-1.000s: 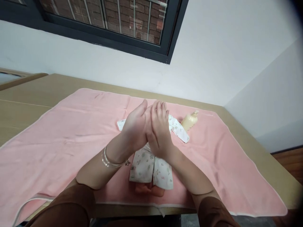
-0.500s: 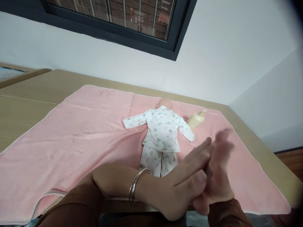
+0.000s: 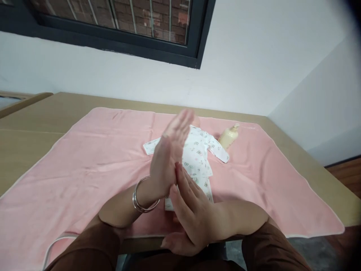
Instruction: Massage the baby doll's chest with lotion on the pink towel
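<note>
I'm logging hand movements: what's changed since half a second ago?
The left hand has risen leftward and stands upright; the right hand has moved left, fingertips at the left palm's base. Nothing was picked up. The doll, pale bottle and pink blanket stayed put.

The left hand points upward, bracelets at its wrist — fingertips of the right hand touch the base of its palm. Beyond, a doll in white clothes lies on a pink blanket, a cream bottle just beside it — on a tabletop.
</note>
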### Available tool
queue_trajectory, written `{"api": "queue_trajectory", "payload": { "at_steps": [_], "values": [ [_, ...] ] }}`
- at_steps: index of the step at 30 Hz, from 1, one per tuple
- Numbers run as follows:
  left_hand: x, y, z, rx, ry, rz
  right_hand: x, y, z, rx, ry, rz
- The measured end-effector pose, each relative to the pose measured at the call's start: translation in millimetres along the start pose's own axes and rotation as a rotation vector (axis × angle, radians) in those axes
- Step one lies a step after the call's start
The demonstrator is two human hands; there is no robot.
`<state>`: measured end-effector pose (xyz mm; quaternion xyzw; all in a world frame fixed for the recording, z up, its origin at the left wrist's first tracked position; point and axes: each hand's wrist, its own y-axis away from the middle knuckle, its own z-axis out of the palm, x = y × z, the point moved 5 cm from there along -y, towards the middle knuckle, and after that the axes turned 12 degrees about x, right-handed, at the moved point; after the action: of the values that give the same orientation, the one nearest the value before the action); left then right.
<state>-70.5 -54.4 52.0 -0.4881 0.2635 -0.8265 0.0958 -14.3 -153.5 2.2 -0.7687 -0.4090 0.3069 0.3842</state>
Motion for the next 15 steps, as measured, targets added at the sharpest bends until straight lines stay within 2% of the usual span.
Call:
{"api": "queue_trajectory", "payload": {
  "at_steps": [3,6,8,11,15],
  "values": [
    [-21,-17,-8.1,0.125,-0.058,0.050,8,-3,-3,-0.041,-0.063,0.131],
    [-44,-19,-6.5,0.143,-0.125,0.003,21,-1,-12,-0.030,-0.153,0.244],
    [-54,-13,-0.5,0.102,-0.152,-0.064,32,-1,-17,-0.015,-0.196,0.294],
    [-57,7,10.9,0.034,-0.207,-0.117,48,-4,-25,0.039,-0.253,0.346],
    [-53,44,32.2,-0.182,-0.304,-0.077,73,-10,-44,0.256,-0.218,0.471]
  ]
}}
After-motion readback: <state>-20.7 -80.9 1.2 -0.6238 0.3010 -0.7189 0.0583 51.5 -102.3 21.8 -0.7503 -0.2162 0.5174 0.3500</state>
